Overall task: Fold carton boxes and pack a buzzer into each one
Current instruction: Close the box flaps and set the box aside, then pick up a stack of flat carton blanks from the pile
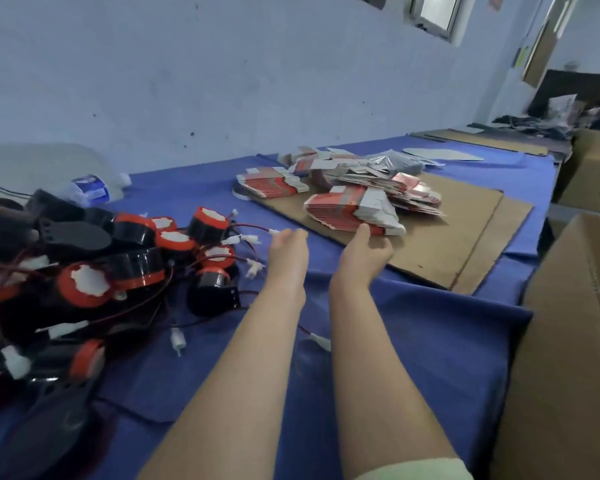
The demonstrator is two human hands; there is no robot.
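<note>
A heap of black and red buzzers (84,268) with red and black wires and white plugs lies on the left of the blue cloth. Stacks of flat red and white cartons (350,209) sit on a brown cardboard sheet (440,244) further back. My right hand (366,251) reaches to the near edge of the closest carton stack, thumb up against it and fingers under or beside it. My left hand (288,247) hovers just left of it, fingers curled away from view, holding nothing that I can see.
The table (413,341) is covered in blue cloth that folds at its right edge. Large brown cardboard boxes (568,341) stand at the right. A plastic water bottle (90,190) lies behind the buzzers. A wall runs along the back.
</note>
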